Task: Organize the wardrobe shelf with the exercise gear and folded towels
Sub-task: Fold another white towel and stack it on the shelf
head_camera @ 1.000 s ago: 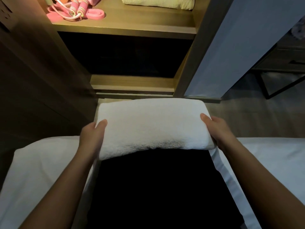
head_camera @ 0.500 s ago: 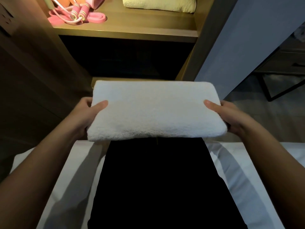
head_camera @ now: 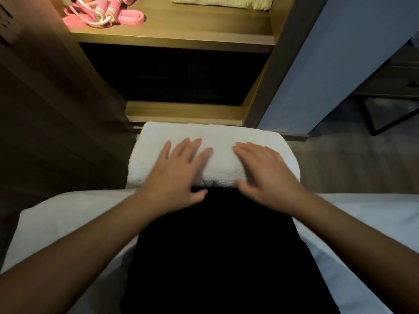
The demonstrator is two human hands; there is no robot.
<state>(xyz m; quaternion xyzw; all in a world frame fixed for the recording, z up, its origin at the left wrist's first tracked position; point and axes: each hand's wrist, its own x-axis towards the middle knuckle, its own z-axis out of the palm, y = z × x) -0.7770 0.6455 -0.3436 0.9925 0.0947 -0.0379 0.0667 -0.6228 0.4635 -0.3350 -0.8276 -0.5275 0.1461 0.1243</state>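
Nearest: black cloth (head_camera: pixel 215 257) runs down the middle of the view, with the white bed (head_camera: pixel 68 218) on both sides of it. Both my forearms reach forward over it.

Left hand (head_camera: pixel 179 175): palm down, fingers straight and spread, lying flat on the white towel (head_camera: pixel 217 134). The thumb hangs off the towel's near edge, over the black cloth.

Right hand (head_camera: pixel 265 175): same posture, palm down, fingers straight and close together, flat on the towel just beside the left. Neither hand curls round anything.

The white towel is folded into a thick oblong and lies crosswise at the far end of the black cloth, just in front of the wardrobe's lower ledge (head_camera: pixel 183 112) (what carries it from below I cannot tell).

Beyond the ledge, a dark compartment. Above it, the lit shelf (head_camera: pixel 181 35): a pink jump rope (head_camera: pixel 106 10) and a pink band (head_camera: pixel 133 19) lie touching at the left, and a folded pale yellow towel (head_camera: pixel 222 1) lies at the right, well apart from them.

Right of the wardrobe: a grey panel (head_camera: pixel 340 64), then wood floor (head_camera: pixel 351 164).
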